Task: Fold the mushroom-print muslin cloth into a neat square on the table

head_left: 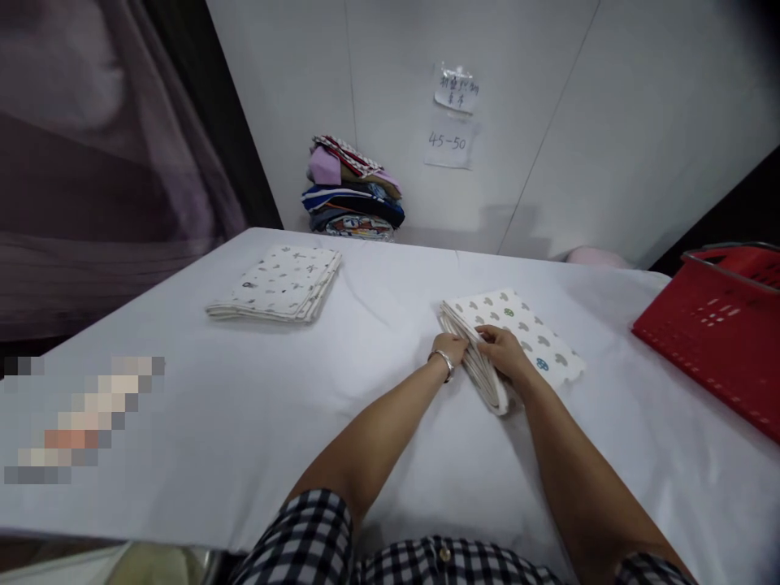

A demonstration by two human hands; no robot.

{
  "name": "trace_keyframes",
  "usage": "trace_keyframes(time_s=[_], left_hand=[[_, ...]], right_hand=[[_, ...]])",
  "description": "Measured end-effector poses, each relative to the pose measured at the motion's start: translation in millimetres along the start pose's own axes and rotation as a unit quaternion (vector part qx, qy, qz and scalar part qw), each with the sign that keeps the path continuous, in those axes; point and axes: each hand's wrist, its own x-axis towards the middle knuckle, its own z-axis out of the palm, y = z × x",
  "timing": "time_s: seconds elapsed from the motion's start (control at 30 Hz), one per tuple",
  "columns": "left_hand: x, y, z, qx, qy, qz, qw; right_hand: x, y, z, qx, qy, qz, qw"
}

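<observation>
A folded white cloth (pixel 517 325) with grey, green and blue prints lies on the white-covered table, its layered near edge lifted towards me. My left hand (pixel 452 348), with a silver bracelet at the wrist, is closed on the layers at the cloth's left edge. From the right side, my right hand (pixel 503 351) grips the same layered edge, its thumb and fingers against the top fold. Parts of the fingers of both hands are hidden among the folds. Another folded white cloth (pixel 277 283) with small dark prints rests apart, further left.
A red plastic basket (pixel 712 325) stands at the table's right edge. Behind the far edge is a stack of folded fabrics (pixel 353 195) against the wall. Paper notes (pixel 449 142) are stuck on the wall. A dark curtain (pixel 122 162) hangs at left. The white tablecloth (pixel 244 422) has slight wrinkles.
</observation>
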Motion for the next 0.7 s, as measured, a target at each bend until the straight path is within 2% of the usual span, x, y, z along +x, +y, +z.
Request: trace_keyframes(time_s=[0.2, 0.33, 0.57, 0.7], left_hand=[[-4, -1, -0.9, 0.047, 0.066, 0.008, 0.997], [-11, -2, -2.0, 0.070, 0.097, 0.016, 0.993], [-5, 3, -1.0, 0.076, 0.076, 0.004, 0.994], [-1, 3, -0.3, 0.069, 0.088, 0.007, 0.994]], right_hand=[[-1, 2, 3, 0.023, 0.019, 0.013, 0.999], [-2, -1, 5, -0.014, 0.008, 0.003, 1.000], [-3, -9, 5, -0.049, 0.000, 0.003, 0.999], [-2, -8, 5, -0.051, 0.006, 0.000, 0.999]])
